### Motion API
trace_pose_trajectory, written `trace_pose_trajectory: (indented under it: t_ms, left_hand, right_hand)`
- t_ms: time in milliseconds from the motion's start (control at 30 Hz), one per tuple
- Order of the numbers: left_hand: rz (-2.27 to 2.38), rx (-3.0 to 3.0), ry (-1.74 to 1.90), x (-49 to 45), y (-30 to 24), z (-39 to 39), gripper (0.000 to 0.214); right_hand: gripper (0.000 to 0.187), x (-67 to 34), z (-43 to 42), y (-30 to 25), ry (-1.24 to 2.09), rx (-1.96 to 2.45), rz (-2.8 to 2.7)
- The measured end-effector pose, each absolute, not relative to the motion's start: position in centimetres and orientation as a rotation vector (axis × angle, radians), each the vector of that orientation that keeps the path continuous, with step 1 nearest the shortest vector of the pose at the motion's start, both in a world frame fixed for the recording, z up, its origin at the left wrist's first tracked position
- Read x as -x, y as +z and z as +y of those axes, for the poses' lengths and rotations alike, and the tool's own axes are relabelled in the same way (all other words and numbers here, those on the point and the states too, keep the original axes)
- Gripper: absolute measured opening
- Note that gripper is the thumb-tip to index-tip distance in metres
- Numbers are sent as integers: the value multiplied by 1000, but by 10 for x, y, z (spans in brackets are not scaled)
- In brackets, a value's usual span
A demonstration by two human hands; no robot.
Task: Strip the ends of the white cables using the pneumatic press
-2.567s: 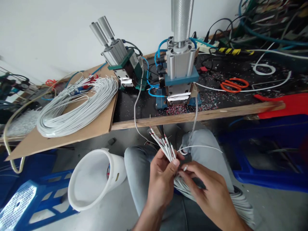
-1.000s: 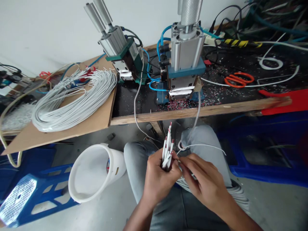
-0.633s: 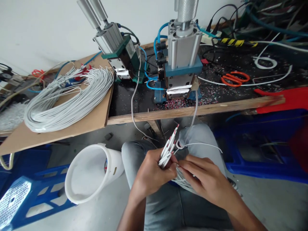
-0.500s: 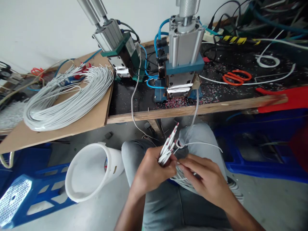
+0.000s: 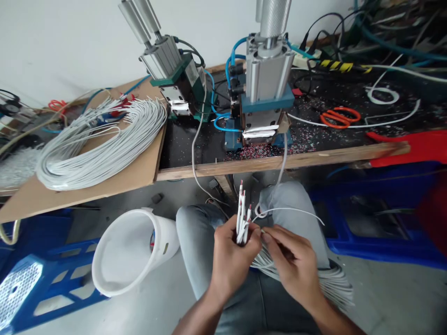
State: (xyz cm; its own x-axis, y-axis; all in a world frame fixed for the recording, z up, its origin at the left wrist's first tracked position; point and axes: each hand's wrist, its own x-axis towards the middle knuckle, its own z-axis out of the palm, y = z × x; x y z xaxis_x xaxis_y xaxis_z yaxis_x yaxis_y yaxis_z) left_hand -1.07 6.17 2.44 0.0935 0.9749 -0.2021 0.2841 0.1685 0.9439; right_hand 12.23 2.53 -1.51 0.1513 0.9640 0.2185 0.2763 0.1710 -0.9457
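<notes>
My left hand point(image 5: 232, 253) is closed round a bunch of white cables point(image 5: 240, 216), their cut ends with reddish tips pointing up. Close against its thumb, my right hand point(image 5: 293, 253) is closed, thumb and forefinger pinching a white cable point(image 5: 263, 231) of which only a short pale bit shows between the hands. One loose cable end point(image 5: 296, 209) arcs out to the right above the right hand. Below both hands, the coiled length of the cables point(image 5: 333, 281) lies across my lap, partly hidden by the right hand.
Two pneumatic machines point(image 5: 267, 79) stand on the black bench point(image 5: 209, 151). At left, a big coil of white cable point(image 5: 101, 160) lies on cardboard point(image 5: 145, 179). Orange-handled scissors point(image 5: 340, 117) lie at right. A white bucket point(image 5: 167, 244) and a blue stool point(image 5: 26, 298) are on the floor.
My left hand has turned, so the cable ends now stand more upright and spread apart. The right hand has stayed by its thumb, still pinching.
</notes>
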Motion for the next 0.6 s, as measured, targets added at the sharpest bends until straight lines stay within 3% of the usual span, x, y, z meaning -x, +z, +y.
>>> trace_pose_trajectory:
  t_ms: [300, 600]
  left_hand:
    - [1349, -1011, 1039, 2, 14, 42, 16]
    - [1208, -927, 1064, 3, 10, 37, 21]
  right_hand:
    - [23, -95, 18, -23, 662, 1300, -1174]
    - [21, -92, 15, -14, 655, 1370, -1106]
